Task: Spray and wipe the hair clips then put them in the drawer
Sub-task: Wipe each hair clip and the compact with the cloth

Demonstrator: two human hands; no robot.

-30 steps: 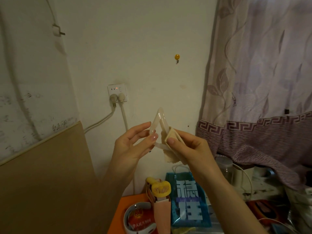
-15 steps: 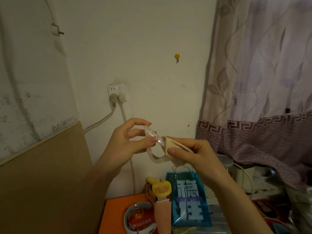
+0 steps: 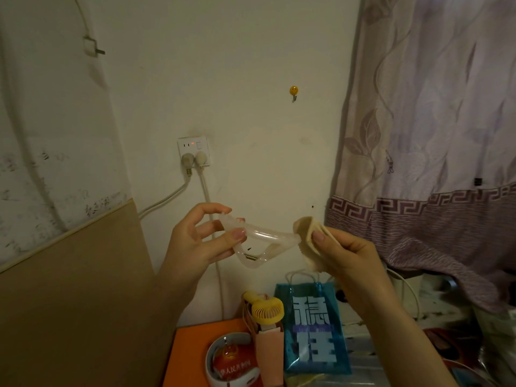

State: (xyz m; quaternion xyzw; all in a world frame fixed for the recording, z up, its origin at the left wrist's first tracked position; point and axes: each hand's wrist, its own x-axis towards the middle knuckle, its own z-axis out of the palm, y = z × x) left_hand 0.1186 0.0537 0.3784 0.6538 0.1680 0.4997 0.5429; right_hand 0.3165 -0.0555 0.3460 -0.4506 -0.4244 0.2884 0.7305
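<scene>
The clear hair clip (image 3: 261, 241) is held up in the air in front of the wall, between the two hands. The left hand (image 3: 201, 241) pinches its toothed end between thumb and fingertips, and the right hand (image 3: 346, 252) grasps a folded beige cloth (image 3: 307, 238) wrapped over the clip's far tip. To wipe well, I judge the cloth should be drawn along each curved arm toward the spring (image 3: 251, 257) at the hinge, with the left hand turning the clip so both faces and the teeth get covered, pinching firmly enough that the slick plastic does not slip. Below the hands sit a yellow fan (image 3: 266, 311) and a blue bag (image 3: 314, 331).
</scene>
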